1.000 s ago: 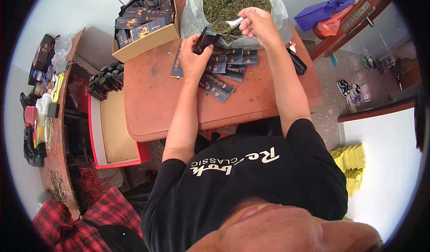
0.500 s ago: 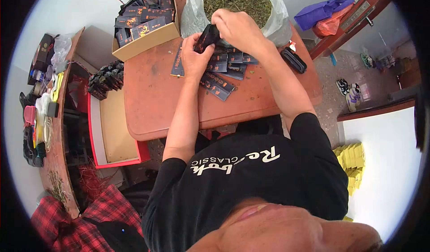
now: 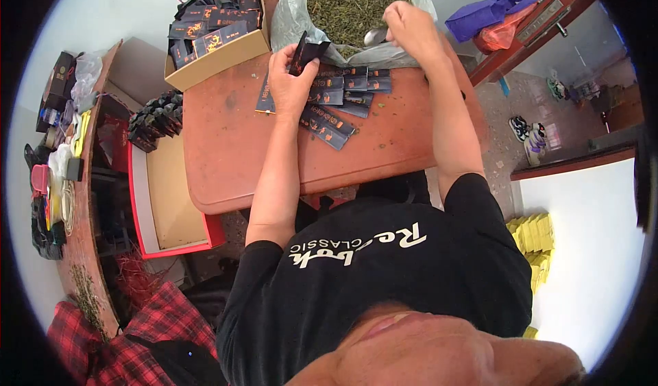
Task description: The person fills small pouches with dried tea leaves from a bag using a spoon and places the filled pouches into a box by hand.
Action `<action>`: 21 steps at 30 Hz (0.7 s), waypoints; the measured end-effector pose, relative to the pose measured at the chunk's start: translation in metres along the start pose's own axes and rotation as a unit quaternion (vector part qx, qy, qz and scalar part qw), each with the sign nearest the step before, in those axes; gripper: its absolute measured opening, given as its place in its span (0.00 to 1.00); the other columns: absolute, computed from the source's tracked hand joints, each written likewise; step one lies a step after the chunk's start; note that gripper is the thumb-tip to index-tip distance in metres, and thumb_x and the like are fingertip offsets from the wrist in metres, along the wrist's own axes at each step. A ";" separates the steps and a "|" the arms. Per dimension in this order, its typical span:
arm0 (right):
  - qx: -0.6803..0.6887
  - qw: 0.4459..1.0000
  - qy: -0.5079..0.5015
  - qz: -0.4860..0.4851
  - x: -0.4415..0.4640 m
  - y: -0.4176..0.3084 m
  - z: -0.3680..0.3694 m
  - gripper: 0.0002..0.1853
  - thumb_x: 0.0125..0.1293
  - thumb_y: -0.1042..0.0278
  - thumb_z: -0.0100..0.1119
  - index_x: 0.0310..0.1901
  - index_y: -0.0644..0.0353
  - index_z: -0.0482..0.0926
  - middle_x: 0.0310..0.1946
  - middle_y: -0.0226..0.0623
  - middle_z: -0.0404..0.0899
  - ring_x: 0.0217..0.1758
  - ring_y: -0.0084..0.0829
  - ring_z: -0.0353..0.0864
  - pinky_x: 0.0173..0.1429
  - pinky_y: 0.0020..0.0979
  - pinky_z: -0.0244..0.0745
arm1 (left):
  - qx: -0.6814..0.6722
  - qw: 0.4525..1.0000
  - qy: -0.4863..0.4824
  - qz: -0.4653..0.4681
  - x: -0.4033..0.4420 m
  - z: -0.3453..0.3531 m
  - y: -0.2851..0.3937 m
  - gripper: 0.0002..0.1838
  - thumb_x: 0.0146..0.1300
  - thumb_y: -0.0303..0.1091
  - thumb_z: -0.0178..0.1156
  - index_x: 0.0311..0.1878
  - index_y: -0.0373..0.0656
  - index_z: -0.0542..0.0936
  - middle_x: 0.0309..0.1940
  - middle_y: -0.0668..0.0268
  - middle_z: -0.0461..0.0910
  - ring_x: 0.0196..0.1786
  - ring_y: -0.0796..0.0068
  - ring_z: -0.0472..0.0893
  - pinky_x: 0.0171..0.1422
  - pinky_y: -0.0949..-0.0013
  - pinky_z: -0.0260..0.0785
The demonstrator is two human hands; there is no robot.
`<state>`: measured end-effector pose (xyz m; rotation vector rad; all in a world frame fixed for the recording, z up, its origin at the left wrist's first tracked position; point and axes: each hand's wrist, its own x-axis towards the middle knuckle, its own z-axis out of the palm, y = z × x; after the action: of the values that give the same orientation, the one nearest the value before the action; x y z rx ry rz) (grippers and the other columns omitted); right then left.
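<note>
Upright in my left hand (image 3: pixel 291 84) is a small black packet (image 3: pixel 306 55), its top spread apart. My right hand (image 3: pixel 412 31) grips a spoon (image 3: pixel 375 37) at the near edge of the dried leaves (image 3: pixel 353 5), which fill a clear plastic bag (image 3: pixel 291 17). Flat black packets with orange print (image 3: pixel 356 103) lie overlapping on the reddish table (image 3: pixel 236 136), just below and right of my left hand. A cardboard box (image 3: pixel 218 60) full of similar packets stands at the table's back left.
Left of the table are a red-edged box (image 3: pixel 212 232), a cluster of black packets (image 3: pixel 156 120) and a wooden shelf (image 3: pixel 86 208) with assorted items. A purple bag (image 3: pixel 488 16) hangs at the right, and yellow packs (image 3: pixel 532 238) are stacked lower right.
My right hand went to the packet's mouth, then moved back right to the leaves with the spoon. My left hand still holds the packet. The whole view has shifted slightly.
</note>
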<state>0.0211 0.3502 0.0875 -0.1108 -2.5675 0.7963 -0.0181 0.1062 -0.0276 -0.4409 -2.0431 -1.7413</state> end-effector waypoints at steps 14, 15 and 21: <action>0.375 0.916 0.053 0.134 -0.012 0.008 0.056 0.15 0.73 0.65 0.45 0.45 0.67 0.78 0.27 0.42 0.85 0.23 0.26 0.83 0.25 0.27 0.77 | -0.001 1.000 -0.022 -0.008 -0.002 0.002 -0.001 0.23 0.51 0.34 0.75 0.51 0.41 0.82 0.45 0.63 0.79 0.48 0.67 0.80 0.56 0.64 0.73; 0.381 0.913 0.057 0.134 -0.012 0.010 0.054 0.14 0.73 0.65 0.45 0.45 0.67 0.78 0.27 0.42 0.85 0.23 0.26 0.83 0.25 0.27 0.77 | -0.003 1.000 -0.025 -0.011 -0.002 0.002 -0.001 0.23 0.51 0.34 0.75 0.51 0.41 0.82 0.45 0.63 0.79 0.48 0.67 0.80 0.56 0.64 0.73; 0.412 0.901 0.057 0.123 -0.010 0.018 0.042 0.15 0.74 0.64 0.46 0.46 0.66 0.78 0.27 0.41 0.85 0.23 0.25 0.82 0.26 0.25 0.75 | 0.005 1.000 -0.018 0.013 -0.002 0.003 -0.003 0.22 0.51 0.34 0.75 0.50 0.41 0.82 0.45 0.63 0.80 0.48 0.67 0.80 0.56 0.64 0.73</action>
<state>0.0107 0.3411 0.0431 -0.2060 -1.9254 1.8333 -0.0180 0.1087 -0.0316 -0.4973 -2.0588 -1.7196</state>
